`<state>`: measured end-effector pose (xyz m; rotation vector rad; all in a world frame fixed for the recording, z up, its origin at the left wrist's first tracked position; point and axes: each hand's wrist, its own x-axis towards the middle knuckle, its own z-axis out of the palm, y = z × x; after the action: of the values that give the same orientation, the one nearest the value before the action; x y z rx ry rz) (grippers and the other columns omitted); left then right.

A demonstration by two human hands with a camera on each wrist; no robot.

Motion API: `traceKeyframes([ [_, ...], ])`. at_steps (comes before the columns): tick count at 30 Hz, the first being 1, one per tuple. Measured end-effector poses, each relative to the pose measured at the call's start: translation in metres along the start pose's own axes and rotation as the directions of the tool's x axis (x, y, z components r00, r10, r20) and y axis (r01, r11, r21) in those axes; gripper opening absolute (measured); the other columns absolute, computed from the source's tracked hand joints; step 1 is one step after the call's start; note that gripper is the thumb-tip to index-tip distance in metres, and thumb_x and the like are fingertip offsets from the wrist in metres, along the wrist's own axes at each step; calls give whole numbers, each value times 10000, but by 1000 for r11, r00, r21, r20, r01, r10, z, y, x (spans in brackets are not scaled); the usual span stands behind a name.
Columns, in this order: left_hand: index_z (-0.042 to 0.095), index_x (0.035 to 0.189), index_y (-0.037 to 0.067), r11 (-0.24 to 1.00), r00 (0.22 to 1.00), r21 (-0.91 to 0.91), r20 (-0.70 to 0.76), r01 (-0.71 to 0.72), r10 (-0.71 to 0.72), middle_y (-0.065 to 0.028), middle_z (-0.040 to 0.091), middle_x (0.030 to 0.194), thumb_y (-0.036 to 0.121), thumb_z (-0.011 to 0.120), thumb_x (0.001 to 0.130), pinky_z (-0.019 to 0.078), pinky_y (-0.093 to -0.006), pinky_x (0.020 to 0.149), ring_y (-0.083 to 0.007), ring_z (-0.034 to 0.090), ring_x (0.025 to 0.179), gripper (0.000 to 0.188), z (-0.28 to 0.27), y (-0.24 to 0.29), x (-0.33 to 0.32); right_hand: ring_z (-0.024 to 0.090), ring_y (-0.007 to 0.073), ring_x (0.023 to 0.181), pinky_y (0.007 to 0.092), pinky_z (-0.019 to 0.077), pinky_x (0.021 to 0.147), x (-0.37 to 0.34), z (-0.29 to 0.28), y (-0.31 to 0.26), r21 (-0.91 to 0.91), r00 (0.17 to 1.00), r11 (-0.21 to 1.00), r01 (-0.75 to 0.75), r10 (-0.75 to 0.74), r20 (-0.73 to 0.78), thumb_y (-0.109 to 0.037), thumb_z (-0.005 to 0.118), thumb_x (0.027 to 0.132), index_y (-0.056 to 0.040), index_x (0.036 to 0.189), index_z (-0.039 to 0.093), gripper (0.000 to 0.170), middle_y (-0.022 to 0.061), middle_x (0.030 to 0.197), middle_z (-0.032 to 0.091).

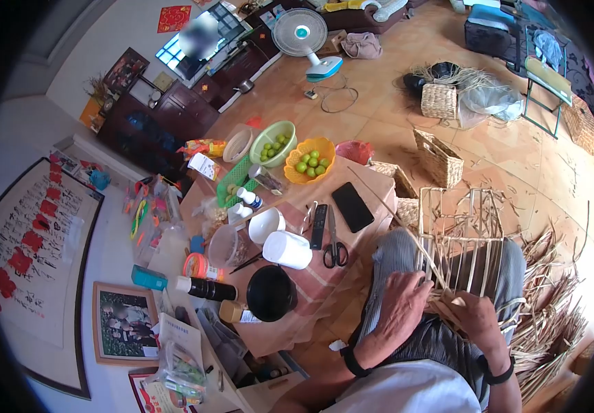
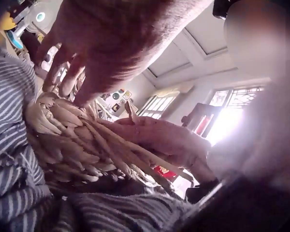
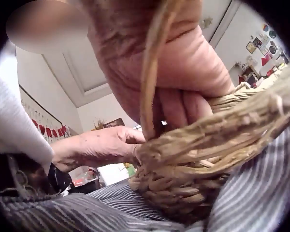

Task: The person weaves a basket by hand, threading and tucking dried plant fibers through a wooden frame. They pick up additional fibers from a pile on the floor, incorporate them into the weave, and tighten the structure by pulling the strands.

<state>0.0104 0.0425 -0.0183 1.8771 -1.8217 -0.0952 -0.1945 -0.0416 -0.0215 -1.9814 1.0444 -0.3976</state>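
A half-woven straw basket (image 1: 459, 237) on an open frame of thin rods lies across the person's striped lap. The left hand (image 1: 405, 303) grips the woven edge nearest the body, its fingers curled over the straw (image 2: 63, 128). Facing it, the right hand (image 1: 474, 319) pinches a flat straw strand at the same edge. In the right wrist view, the right hand (image 3: 169, 72) has its fingers bent down behind the braided rim (image 3: 222, 130), with a loose strand (image 3: 152, 72) rising in front. One long strand (image 1: 393, 213) slants up from the left hand toward the table.
Left of the lap, a table (image 1: 379, 199) bears scissors (image 1: 335, 251), a phone (image 1: 353, 207), a remote (image 1: 319, 227), a black bowl (image 1: 271, 294) and bowls of green fruit. Loose straw (image 1: 551, 310) heaps at the right. Finished-looking baskets (image 1: 439, 160) stand on the tiled floor ahead.
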Motion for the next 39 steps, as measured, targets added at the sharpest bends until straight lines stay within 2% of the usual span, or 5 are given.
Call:
traceKeyframes([
  [4,655,1200,7,975,995,-202,21,-94,100,-136,647,1126,-3,630,904,518,-413,944,-317,625,1089,298,8,-4,-2,541,82,526,261,448,506,-9,6,44,879,961,457,-136,278,4,-140,632,1072,-50,909,660,189,-33,752,688],
  [8,615,1178,3,966,987,-245,110,-87,116,-124,657,1006,4,606,922,530,-384,914,-294,622,1052,257,16,-7,4,368,-1,466,199,256,436,-17,-17,35,910,938,341,-234,324,120,-266,617,1093,-119,925,637,224,-12,739,688],
  [16,554,1037,31,997,989,-81,148,-17,29,-130,677,979,48,627,963,548,-420,857,-326,668,947,105,19,5,4,636,160,555,314,517,531,-2,-18,-1,6,955,980,-197,190,226,-251,750,1005,14,967,721,269,19,670,677],
  [26,481,1093,12,847,957,-511,290,150,5,-189,653,967,28,600,1010,533,-476,782,-399,689,924,146,27,-13,14,368,-4,453,195,210,423,-30,-25,43,786,961,582,-208,272,52,-343,548,1113,-65,908,687,372,15,726,705],
  [39,535,1102,3,832,962,-510,255,217,-95,-205,698,977,-9,641,968,552,-474,818,-426,708,975,171,36,-8,12,676,338,709,460,495,636,28,-21,-10,-550,952,828,109,-246,-180,-140,751,798,-103,929,640,176,111,867,652],
])
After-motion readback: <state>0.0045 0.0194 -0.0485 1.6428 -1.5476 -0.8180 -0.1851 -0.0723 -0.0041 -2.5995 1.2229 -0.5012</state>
